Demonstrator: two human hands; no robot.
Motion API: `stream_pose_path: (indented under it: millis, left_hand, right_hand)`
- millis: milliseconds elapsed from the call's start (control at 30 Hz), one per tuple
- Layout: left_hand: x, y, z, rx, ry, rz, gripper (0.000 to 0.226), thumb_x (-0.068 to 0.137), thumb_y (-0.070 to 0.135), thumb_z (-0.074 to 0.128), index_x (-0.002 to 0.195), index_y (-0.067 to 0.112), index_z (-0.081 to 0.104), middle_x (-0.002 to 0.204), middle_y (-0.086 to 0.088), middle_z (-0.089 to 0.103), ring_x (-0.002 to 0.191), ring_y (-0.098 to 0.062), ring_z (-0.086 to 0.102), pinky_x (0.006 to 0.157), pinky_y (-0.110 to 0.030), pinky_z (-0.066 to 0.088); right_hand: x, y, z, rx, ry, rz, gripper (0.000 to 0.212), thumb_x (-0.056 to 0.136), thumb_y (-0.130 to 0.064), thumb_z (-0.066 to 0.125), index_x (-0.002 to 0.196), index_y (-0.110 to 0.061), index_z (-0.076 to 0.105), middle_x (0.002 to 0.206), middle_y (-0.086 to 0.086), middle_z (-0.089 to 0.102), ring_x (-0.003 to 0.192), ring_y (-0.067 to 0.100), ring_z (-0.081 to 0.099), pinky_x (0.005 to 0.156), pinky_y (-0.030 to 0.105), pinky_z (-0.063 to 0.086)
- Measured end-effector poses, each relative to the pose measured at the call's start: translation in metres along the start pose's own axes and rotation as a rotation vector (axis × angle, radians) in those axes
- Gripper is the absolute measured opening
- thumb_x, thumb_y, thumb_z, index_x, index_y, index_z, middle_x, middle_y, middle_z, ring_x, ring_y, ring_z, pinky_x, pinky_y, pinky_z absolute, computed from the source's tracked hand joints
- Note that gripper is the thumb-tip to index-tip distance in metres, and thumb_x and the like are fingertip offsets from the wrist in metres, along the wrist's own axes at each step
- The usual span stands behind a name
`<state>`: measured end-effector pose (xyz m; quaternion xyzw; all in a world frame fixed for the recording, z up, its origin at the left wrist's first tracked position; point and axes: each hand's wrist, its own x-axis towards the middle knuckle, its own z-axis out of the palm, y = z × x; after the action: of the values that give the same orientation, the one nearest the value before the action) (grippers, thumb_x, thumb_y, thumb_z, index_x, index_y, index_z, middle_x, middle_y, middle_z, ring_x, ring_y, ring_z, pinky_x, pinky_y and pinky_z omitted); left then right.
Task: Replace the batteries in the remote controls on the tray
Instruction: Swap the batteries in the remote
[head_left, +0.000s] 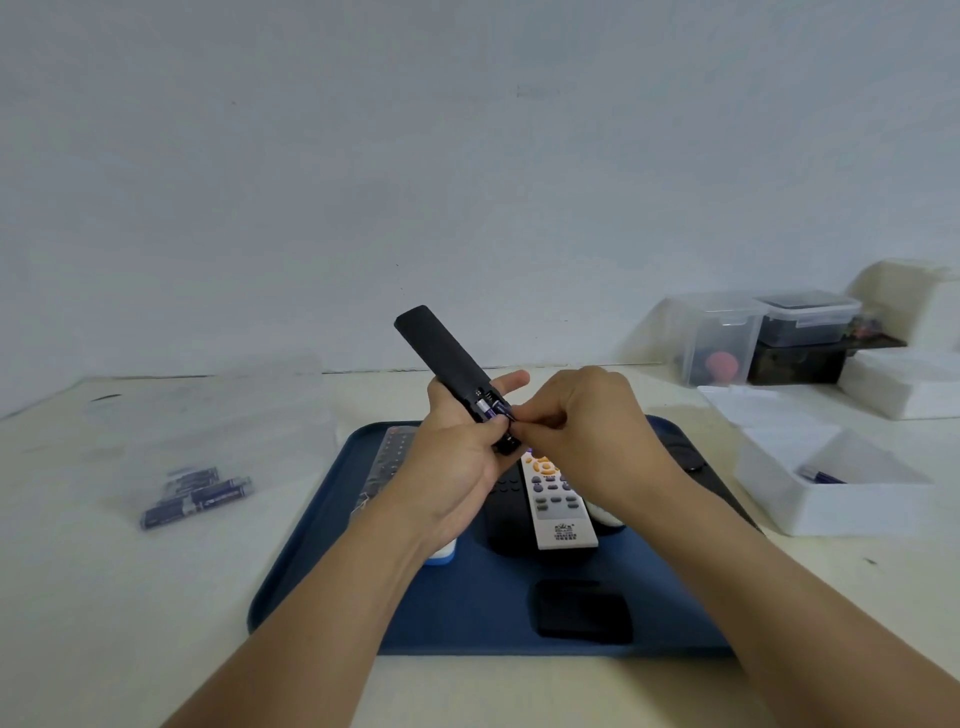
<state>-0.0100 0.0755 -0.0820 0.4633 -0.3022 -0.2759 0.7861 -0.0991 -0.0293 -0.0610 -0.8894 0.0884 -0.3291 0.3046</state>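
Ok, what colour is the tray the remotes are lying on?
Dark blue tray, seen clearly in the head view, on the pale table.

A black remote (441, 356) tilts above the blue tray (311, 545), back open, purple batteries (491, 409) inside, others lying flat below.

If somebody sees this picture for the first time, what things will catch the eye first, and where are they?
At the centre, the left hand holds a black remote tilted above the blue tray, while the right hand pinches at a battery in its open compartment. A white remote lies on the tray just below the hands, and loose batteries lie on the table to the left.
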Motion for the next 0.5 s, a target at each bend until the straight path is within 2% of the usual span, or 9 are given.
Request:
stream_pose_path:
  millis: [67,100,167,233,300,367,433,500]
  left_hand:
    - [-0.001,-0.001,-0.001,0.031,-0.002,-0.002,0.044,0.101,-0.017,0.036,0.124,0.020,0.043,0.132,-0.007,0.065,0.106,-0.020,0.069,0.091,-0.042,0.058]
    - [-0.001,-0.001,-0.002,0.031,-0.004,-0.009,0.043,0.101,-0.016,0.036,0.123,0.020,0.043,0.131,-0.007,0.065,0.105,-0.019,0.069,0.092,-0.043,0.058]
    - [-0.001,-0.001,-0.003,0.033,-0.013,-0.021,0.041,0.102,-0.015,0.036,0.125,0.018,0.042,0.129,-0.009,0.065,0.105,-0.020,0.070,0.091,-0.044,0.058]
    - [-0.001,-0.001,-0.002,0.037,-0.026,-0.024,0.041,0.102,-0.015,0.036,0.127,0.016,0.040,0.128,-0.012,0.065,0.108,-0.023,0.070,0.091,-0.045,0.059]
    - [-0.002,0.000,-0.001,0.019,-0.031,-0.027,0.041,0.101,-0.015,0.035,0.128,0.015,0.041,0.126,-0.016,0.065,0.117,-0.031,0.067,0.095,-0.049,0.057]
    - [-0.002,0.002,0.001,-0.017,-0.028,-0.040,0.043,0.101,-0.015,0.035,0.132,0.014,0.041,0.131,-0.023,0.061,0.123,-0.037,0.063,0.097,-0.052,0.056]
    - [-0.003,0.005,0.002,-0.077,-0.028,-0.060,0.045,0.101,-0.015,0.034,0.136,0.013,0.042,0.134,-0.027,0.058,0.119,-0.037,0.065,0.092,-0.050,0.059]
    - [-0.005,0.007,0.003,-0.147,-0.044,-0.090,0.044,0.102,-0.014,0.034,0.137,0.012,0.044,0.127,-0.027,0.063,0.108,-0.033,0.072,0.086,-0.047,0.062]
  right_hand:
    - [0.000,0.001,0.002,-0.020,-0.032,-0.031,0.014,0.087,-0.004,0.069,0.085,-0.010,0.082,0.069,0.010,0.068,0.065,0.023,0.063,0.058,0.028,0.048]
    - [0.000,0.002,0.002,-0.005,-0.036,-0.031,0.014,0.087,-0.003,0.070,0.087,-0.010,0.082,0.067,0.000,0.067,0.062,0.013,0.063,0.056,0.022,0.046]
    - [0.000,0.004,-0.001,0.077,-0.043,0.003,0.015,0.085,0.000,0.072,0.087,-0.010,0.083,0.058,-0.017,0.062,0.057,-0.002,0.059,0.054,0.010,0.041]
    - [0.001,0.006,-0.004,0.213,-0.054,0.053,0.017,0.083,0.005,0.073,0.086,-0.010,0.082,0.057,-0.024,0.064,0.054,-0.008,0.059,0.054,0.006,0.041]
    - [0.002,0.008,-0.005,0.364,-0.060,0.093,0.019,0.081,0.006,0.076,0.088,-0.011,0.082,0.076,-0.018,0.075,0.061,-0.004,0.067,0.057,0.012,0.048]
    - [0.002,0.010,-0.005,0.429,-0.036,0.135,0.019,0.079,0.001,0.079,0.090,-0.014,0.081,0.086,-0.002,0.079,0.075,0.014,0.075,0.063,0.029,0.058]
    - [0.002,0.011,-0.005,0.444,-0.010,0.183,0.017,0.076,-0.005,0.084,0.090,-0.014,0.082,0.082,0.004,0.079,0.079,0.028,0.075,0.074,0.045,0.062]
    - [0.003,0.011,-0.005,0.454,0.013,0.200,0.016,0.070,-0.011,0.089,0.085,-0.011,0.081,0.067,0.004,0.072,0.062,0.024,0.066,0.067,0.040,0.057]
